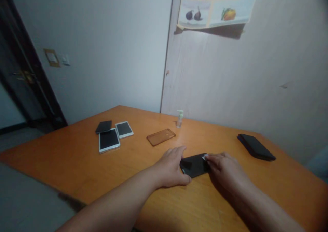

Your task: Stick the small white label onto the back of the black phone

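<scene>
A dark smartphone (pixel 195 165) lies flat on the orange-brown table, screen side up as far as I can tell. My left hand (pixel 171 167) grips its left end, thumb on the near edge and fingers on the far edge. At the phone's right end, my right hand (pixel 225 167) pinches a small white piece of cloth or tissue (pixel 204 157) against the surface. Most of that white piece is hidden under the fingers. Beyond my left hand lies a clear brownish phone case (pixel 161 137).
A small pump bottle (pixel 179 119) stands near the wall. To the left on the table (pixel 77 160) are two white-framed tablets or phones (pixel 109 140) and a black flat item (pixel 104 126) resting partly on one. A black wallet-like case (pixel 256 146) lies at the right.
</scene>
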### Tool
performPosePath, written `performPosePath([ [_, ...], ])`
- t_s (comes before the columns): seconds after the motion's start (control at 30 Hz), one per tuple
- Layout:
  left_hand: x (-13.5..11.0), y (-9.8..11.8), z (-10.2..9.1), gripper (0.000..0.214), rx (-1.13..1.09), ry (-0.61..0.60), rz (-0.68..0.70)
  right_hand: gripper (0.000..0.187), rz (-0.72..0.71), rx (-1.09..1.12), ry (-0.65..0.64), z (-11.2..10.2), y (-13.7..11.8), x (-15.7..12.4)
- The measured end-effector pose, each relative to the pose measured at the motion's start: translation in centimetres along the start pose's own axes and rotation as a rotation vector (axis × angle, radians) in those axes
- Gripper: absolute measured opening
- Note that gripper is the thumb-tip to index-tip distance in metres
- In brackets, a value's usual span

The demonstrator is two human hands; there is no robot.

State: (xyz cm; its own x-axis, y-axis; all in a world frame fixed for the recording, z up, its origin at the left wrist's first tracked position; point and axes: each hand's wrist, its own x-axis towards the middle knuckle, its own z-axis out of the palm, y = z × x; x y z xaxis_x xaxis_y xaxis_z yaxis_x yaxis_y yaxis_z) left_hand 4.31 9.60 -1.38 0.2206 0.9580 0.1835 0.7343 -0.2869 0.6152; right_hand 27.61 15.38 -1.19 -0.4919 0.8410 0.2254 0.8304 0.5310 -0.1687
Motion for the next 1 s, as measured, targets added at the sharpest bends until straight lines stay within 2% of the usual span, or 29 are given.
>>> performPosePath([
  [0.07,-0.1,0.0,0.0,0.106,-0.006,0.01,0.005,0.032,-0.031,0.047,-0.007,0.2,-0.3,-0.1],
  [0.17,-0.1,-0.1,0.1,0.104,-0.001,0.021,0.029,0.029,-0.183,0.196,-0.035,0.7,-1.5,-0.6],
  [0.23,-0.1,-0.2,0.1,0.103,0.012,0.015,0.039,0.027,-0.222,0.25,-0.049,0.9,-1.4,-0.6],
  [0.37,0.0,-0.2,0.0,0.104,0.02,-0.003,0.034,0.024,-0.019,0.179,-0.009,1.3,1.1,0.0],
  [0.43,0.0,-0.1,-0.1,0.104,0.018,-0.007,0.034,0.024,0.039,0.159,0.018,1.4,1.5,0.1],
  [0.63,0.0,-0.1,0.0,0.099,0.031,0.005,0.036,0.021,-0.207,0.341,-0.105,1.8,-2.0,-0.6],
  [0.7,0.0,-0.1,0.0,0.099,0.037,0.004,0.029,0.02,-0.163,0.315,-0.1,1.7,-1.6,-0.4],
  [0.8,0.0,0.0,0.0,0.099,0.037,0.004,0.027,0.017,0.048,0.184,-0.015,1.3,0.3,0.0],
  [0.87,0.0,0.0,0.0,0.098,0.036,0.006,0.035,0.015,0.132,0.136,0.015,0.9,0.8,0.0],
  [0.9,0.0,0.0,0.0,0.096,0.037,0.012,0.035,0.013,0.122,0.152,0.007,0.7,0.6,-0.2],
  [1.0,0.1,-0.1,0.0,0.092,0.047,0.03,0.037,0.009,-0.031,0.3,-0.096,0.4,-1.1,-0.5],
])
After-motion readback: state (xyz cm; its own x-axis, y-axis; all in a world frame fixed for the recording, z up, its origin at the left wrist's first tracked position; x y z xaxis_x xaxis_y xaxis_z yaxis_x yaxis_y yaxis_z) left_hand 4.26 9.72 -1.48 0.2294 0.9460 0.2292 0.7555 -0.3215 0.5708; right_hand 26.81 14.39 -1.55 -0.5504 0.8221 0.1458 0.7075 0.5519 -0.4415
